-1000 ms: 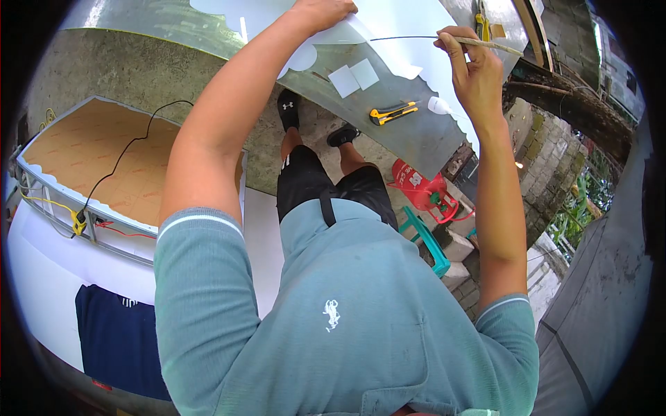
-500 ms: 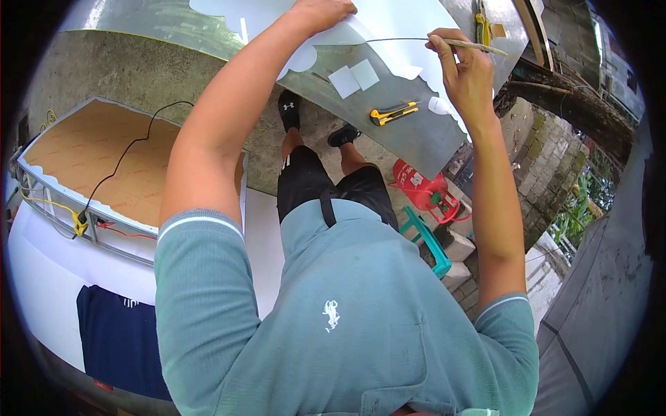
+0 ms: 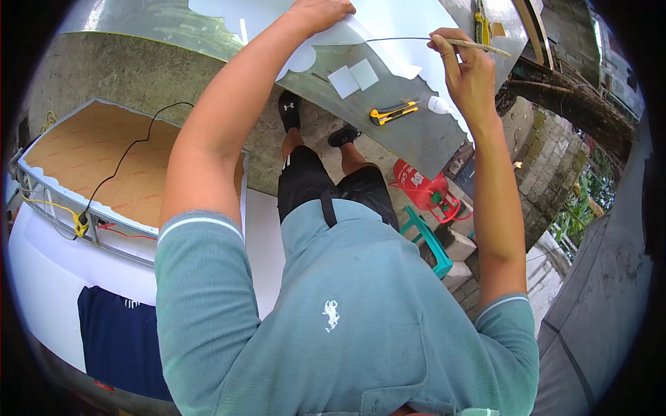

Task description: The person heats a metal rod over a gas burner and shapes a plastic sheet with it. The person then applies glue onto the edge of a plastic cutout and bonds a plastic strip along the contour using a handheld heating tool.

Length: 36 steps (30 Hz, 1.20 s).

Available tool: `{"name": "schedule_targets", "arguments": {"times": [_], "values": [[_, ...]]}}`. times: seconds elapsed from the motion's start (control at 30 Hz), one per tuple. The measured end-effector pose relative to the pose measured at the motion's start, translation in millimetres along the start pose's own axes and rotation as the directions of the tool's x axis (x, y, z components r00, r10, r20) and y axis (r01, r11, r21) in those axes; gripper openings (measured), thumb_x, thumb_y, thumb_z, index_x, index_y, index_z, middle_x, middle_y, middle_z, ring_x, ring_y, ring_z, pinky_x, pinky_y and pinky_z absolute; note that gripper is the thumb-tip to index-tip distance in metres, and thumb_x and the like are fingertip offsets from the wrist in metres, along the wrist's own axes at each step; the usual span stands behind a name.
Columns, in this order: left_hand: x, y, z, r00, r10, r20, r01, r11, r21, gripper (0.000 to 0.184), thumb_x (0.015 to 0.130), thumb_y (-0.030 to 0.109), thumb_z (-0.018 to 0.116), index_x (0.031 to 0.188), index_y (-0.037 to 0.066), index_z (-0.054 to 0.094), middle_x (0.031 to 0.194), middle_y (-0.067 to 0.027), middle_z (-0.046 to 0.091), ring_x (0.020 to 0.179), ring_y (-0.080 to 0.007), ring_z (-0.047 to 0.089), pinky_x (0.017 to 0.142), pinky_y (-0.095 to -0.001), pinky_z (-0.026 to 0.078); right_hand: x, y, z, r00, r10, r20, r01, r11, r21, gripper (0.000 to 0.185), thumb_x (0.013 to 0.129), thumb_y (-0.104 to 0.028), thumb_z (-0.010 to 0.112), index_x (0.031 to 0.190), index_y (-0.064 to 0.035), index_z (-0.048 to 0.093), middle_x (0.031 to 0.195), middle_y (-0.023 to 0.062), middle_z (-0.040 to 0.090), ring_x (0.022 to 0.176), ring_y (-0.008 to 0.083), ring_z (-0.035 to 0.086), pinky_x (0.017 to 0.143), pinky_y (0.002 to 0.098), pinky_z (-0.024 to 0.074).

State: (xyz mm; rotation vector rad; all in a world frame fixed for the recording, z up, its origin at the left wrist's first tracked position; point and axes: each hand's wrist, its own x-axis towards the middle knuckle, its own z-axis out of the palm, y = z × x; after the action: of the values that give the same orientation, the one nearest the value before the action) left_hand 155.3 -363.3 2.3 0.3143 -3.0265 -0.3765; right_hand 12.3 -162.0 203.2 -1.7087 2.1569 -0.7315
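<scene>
My right hand [image 3: 472, 73] is closed in a pinch on a thin dark rod tool with a wooden handle [image 3: 479, 47]. Its thin shaft points left and reaches a white sheet with scalloped edges [image 3: 409, 21]. At the top edge of the view, my left hand [image 3: 322, 12] has its fingers bent together at the sheet, with the fingertips partly hidden. Nearer to me on the metal table lie a yellow and black utility knife [image 3: 393, 113] and two small pale squares [image 3: 352, 78]. By my right wrist is a small white object [image 3: 440, 105].
Another yellow cutter [image 3: 481, 28] lies at the table's far right. Below the metal table [image 3: 416, 142] stand a red gas cylinder [image 3: 427, 187] and a green stool [image 3: 430, 246]. To the left, a framed brown panel [image 3: 132, 163] has a black cable [image 3: 114, 170] across it.
My right hand and the tool have shifted very slightly to the right. My left hand and the white sheet look the same.
</scene>
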Motion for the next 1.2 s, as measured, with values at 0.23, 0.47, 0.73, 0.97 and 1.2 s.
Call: {"name": "schedule_targets", "arguments": {"times": [0.23,0.47,0.73,0.97,1.2], "values": [[0,2,-2,1.000,-0.017,0.006,0.017,1.000,0.003,0.018,0.091,0.023,0.061,0.086,0.020,0.078,0.094,-0.0015,0.074,0.102,-0.0213,0.067,0.098,-0.0482,0.045,1,-7,-6,1.000,0.012,-0.003,-0.012,1.000,-0.007,0.017,0.102,-0.013,0.065,0.101,0.0021,0.071,0.090,0.0083,0.074,0.080,0.0186,0.074,0.070,0.0299,0.0560],[-1,0,2,0.999,0.006,-0.040,-0.006,1.000,0.001,0.018,0.090,0.024,0.060,0.084,0.021,0.077,0.091,-0.0010,0.074,0.099,-0.0215,0.068,0.097,-0.0481,0.045,3,-7,-11,1.000,0.019,0.006,-0.019,1.000,-0.017,0.018,0.103,-0.015,0.065,0.102,0.0017,0.071,0.090,0.0081,0.074,0.079,0.0175,0.073,0.070,0.0295,0.0553],[0,-2,6,0.999,0.009,-0.048,-0.009,1.000,0.009,0.018,0.089,0.025,0.061,0.082,0.021,0.077,0.090,-0.0017,0.073,0.099,-0.0218,0.067,0.097,-0.0489,0.044,5,-9,-18,1.000,0.015,-0.006,-0.015,0.999,-0.035,0.019,0.104,-0.019,0.064,0.103,-0.0018,0.071,0.084,0.0091,0.074,0.077,0.0174,0.072,0.070,0.0298,0.0543],[0,-2,7,0.999,0.006,-0.052,-0.006,1.000,0.004,0.018,0.089,0.024,0.061,0.082,0.020,0.077,0.090,-0.0020,0.073,0.100,-0.0223,0.067,0.097,-0.0492,0.044,7,-10,-24,1.000,0.013,0.002,-0.013,0.998,-0.062,0.018,0.104,-0.021,0.063,0.107,-0.0051,0.070,0.084,0.0096,0.075,0.081,0.0178,0.075,0.072,0.0302,0.0551],[-13,3,-13,0.971,0.059,-0.232,-0.057,0.998,0.016,0.019,0.089,0.023,0.060,0.081,0.020,0.077,0.089,-0.0020,0.074,0.098,-0.0223,0.068,0.096,-0.0479,0.045,9,-15,-30,0.998,0.056,0.001,-0.056,0.995,-0.082,0.020,0.104,-0.022,0.064,0.106,-0.0038,0.071,0.086,0.0103,0.077,0.085,0.0178,0.077,0.075,0.0298,0.0562]]}}
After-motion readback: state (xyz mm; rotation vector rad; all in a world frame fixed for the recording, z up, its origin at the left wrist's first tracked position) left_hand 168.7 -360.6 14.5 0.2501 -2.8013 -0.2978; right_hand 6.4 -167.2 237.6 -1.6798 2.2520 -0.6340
